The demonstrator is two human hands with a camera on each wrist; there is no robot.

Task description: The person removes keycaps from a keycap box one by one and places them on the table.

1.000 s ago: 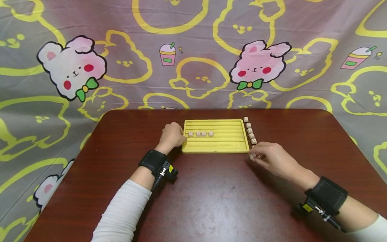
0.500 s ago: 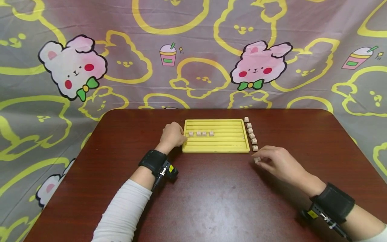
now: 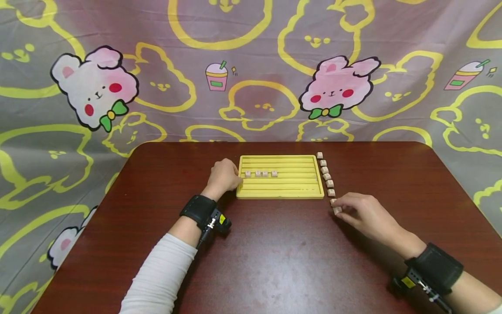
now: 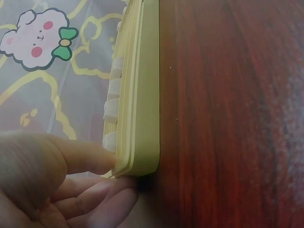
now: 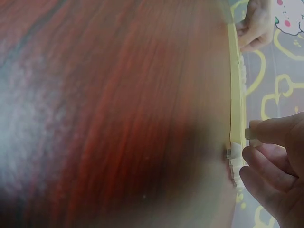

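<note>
A yellow ridged tray point(image 3: 280, 189) lies on the table, with several pale keycaps point(image 3: 265, 174) in one of its rows. My left hand point(image 3: 223, 176) grips its left end; in the left wrist view the thumb point(image 4: 90, 156) lies on the rim and the fingers lie below. Beyond the tray's near right corner, my right hand point(image 3: 362, 211) pinches a pale keycap point(image 3: 337, 210) between thumb and fingertips. Close by its fingertips another keycap point(image 3: 333, 202) shows, partly covered. In the right wrist view the pinched keycap point(image 5: 248, 134) is seen edge-on.
Several loose keycaps point(image 3: 327, 176) form a line along the tray's right side. The brown table point(image 3: 266, 261) spreads in front of the tray. Behind the table hangs a patterned cloth point(image 3: 259, 56).
My right hand has shifted slightly toward me and to the right with its keycap, away from the tray's corner. Keycaps it covered before now show. My left hand stays on the tray.
</note>
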